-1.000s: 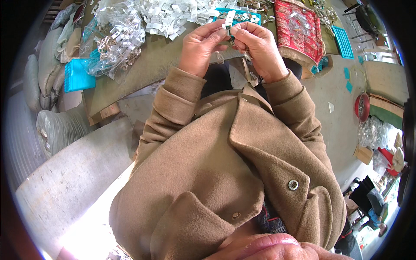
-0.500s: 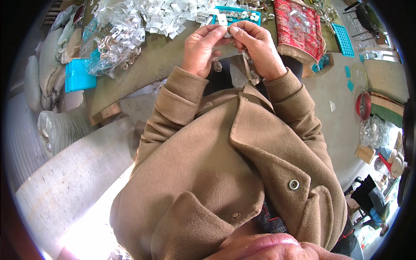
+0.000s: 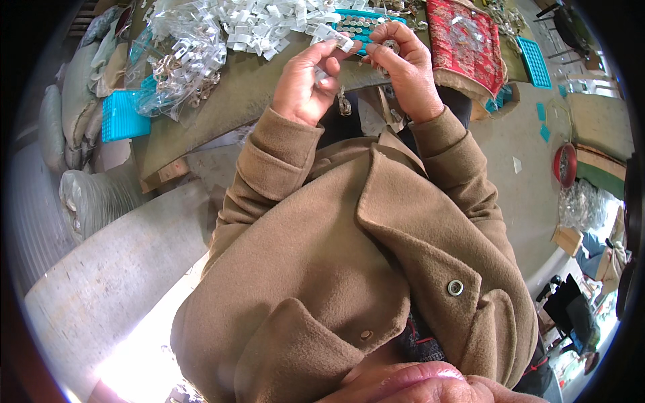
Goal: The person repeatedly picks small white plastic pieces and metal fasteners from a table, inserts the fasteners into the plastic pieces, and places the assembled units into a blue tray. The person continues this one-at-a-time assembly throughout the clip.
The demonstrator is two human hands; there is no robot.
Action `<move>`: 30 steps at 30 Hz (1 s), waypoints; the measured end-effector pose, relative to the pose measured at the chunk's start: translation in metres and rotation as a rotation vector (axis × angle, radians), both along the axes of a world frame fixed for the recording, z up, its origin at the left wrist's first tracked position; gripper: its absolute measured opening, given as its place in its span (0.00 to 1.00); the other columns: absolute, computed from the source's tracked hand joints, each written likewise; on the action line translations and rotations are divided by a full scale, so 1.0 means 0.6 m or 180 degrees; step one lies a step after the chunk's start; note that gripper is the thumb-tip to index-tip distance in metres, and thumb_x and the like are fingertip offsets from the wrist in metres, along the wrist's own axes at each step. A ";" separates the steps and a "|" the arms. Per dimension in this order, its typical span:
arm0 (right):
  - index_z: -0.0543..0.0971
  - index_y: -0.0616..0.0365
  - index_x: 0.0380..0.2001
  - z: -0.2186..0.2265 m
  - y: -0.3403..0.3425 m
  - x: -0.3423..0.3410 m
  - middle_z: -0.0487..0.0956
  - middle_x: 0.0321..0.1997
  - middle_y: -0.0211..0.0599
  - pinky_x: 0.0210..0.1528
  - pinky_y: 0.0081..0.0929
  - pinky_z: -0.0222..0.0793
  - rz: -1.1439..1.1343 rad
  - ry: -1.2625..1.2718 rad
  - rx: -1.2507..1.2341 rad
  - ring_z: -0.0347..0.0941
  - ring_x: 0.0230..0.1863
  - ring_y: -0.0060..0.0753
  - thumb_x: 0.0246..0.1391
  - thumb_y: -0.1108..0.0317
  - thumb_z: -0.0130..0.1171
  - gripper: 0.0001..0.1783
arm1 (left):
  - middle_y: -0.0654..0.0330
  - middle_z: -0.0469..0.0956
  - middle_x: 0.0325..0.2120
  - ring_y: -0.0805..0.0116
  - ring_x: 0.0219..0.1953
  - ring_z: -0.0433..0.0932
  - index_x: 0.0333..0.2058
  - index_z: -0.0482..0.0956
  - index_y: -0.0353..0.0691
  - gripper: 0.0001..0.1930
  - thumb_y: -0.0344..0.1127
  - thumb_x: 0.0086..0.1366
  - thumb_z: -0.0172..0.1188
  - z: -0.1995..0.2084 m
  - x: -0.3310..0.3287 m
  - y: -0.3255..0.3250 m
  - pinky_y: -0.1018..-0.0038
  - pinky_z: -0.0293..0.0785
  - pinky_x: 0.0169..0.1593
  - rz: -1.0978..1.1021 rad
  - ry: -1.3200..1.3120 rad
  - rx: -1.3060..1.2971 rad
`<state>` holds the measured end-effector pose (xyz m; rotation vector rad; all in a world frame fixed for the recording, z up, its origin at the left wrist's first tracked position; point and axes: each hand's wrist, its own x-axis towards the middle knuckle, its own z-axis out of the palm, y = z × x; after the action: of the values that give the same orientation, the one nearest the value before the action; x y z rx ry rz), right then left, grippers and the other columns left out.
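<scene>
Over the table's near edge, my left hand holds a small white plastic tag between thumb and fingers. A small ornament on a strand dangles by its fingers. My right hand is closer to the red cloth, its thumb and forefinger pinched on a small coiled metallic piece whose exact kind is unclear. The fingertips of both hands are a short gap apart. Just beyond them lies a blue tray with rows of small round pieces.
A heap of white plastic tags covers the far table. Clear bags of small parts lie left, near stacked blue trays. A red patterned cloth and another blue tray are right. A red basin stands on the floor.
My hands have drawn apart. The left has turned, showing more of the white tag and its palm side. My right hand has shifted slightly right, with the metallic piece now visible.
</scene>
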<state>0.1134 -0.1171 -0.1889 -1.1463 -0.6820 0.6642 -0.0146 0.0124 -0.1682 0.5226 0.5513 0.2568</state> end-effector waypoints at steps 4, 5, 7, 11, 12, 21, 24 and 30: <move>0.74 0.57 0.38 -0.004 0.004 -0.007 0.73 0.35 0.25 0.38 0.15 0.67 -0.0086 -0.0041 0.0101 0.71 0.34 0.15 0.58 0.74 0.58 0.06 | 0.50 0.79 0.45 0.89 0.24 0.73 0.43 0.73 0.35 0.09 0.31 0.67 0.56 0.000 -0.002 0.003 0.93 0.64 0.18 0.0058 -0.0167 -0.0473; 0.76 0.58 0.38 -0.005 0.006 -0.008 0.73 0.32 0.23 0.36 0.14 0.66 -0.0123 -0.0077 0.0108 0.70 0.32 0.13 0.57 0.73 0.59 0.06 | 0.50 0.79 0.45 0.88 0.24 0.74 0.43 0.73 0.35 0.09 0.31 0.67 0.56 0.000 -0.002 0.004 0.93 0.64 0.18 0.0084 -0.0189 -0.0658; 0.79 0.59 0.39 -0.005 0.009 -0.009 0.73 0.27 0.21 0.31 0.12 0.64 -0.0156 -0.0199 0.0131 0.67 0.29 0.11 0.55 0.71 0.63 0.08 | 0.50 0.79 0.45 0.88 0.23 0.75 0.42 0.73 0.35 0.08 0.30 0.67 0.55 0.002 -0.002 0.011 0.92 0.64 0.16 0.0148 -0.0242 -0.1037; 0.80 0.60 0.36 -0.003 0.007 -0.007 0.72 0.22 0.19 0.30 0.12 0.65 -0.0061 -0.0391 -0.0360 0.67 0.26 0.10 0.55 0.70 0.65 0.07 | 0.51 0.78 0.46 0.86 0.25 0.78 0.45 0.72 0.33 0.10 0.29 0.67 0.55 0.000 -0.005 0.018 0.91 0.68 0.17 0.0082 -0.0368 -0.1269; 0.80 0.60 0.35 -0.002 0.006 -0.007 0.72 0.21 0.19 0.29 0.12 0.65 -0.0066 -0.0349 -0.0286 0.67 0.26 0.10 0.55 0.70 0.65 0.07 | 0.51 0.78 0.46 0.85 0.26 0.79 0.46 0.72 0.32 0.10 0.28 0.67 0.54 -0.001 -0.006 0.019 0.91 0.70 0.17 0.0061 -0.0424 -0.1325; 0.78 0.62 0.35 -0.022 -0.021 -0.013 0.75 0.30 0.21 0.33 0.12 0.62 0.0137 -0.1238 -0.0814 0.65 0.31 0.10 0.58 0.71 0.62 0.05 | 0.53 0.76 0.51 0.72 0.45 0.82 0.52 0.71 0.29 0.15 0.32 0.71 0.50 -0.033 -0.013 0.021 0.88 0.78 0.24 -0.0152 -0.0042 -0.1255; 0.80 0.61 0.35 -0.032 -0.044 -0.016 0.77 0.29 0.25 0.34 0.15 0.66 0.0120 -0.0984 -0.1172 0.68 0.31 0.12 0.56 0.71 0.62 0.06 | 0.55 0.79 0.46 0.74 0.45 0.81 0.49 0.75 0.33 0.15 0.36 0.68 0.57 -0.049 -0.024 0.008 0.94 0.75 0.24 -0.0346 0.0479 -0.0270; 0.81 0.60 0.35 -0.037 -0.064 0.043 0.80 0.30 0.38 0.34 0.24 0.72 -0.0973 -0.1788 -0.1682 0.77 0.29 0.27 0.55 0.67 0.61 0.08 | 0.60 0.81 0.43 0.77 0.46 0.80 0.47 0.78 0.39 0.12 0.35 0.67 0.58 -0.065 -0.022 -0.016 0.91 0.75 0.30 -0.0299 0.0822 0.0644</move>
<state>0.1391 -0.1557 -0.2108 -1.9224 -0.7973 0.2534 -0.0280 0.0029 -0.2075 0.7827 0.7539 0.1568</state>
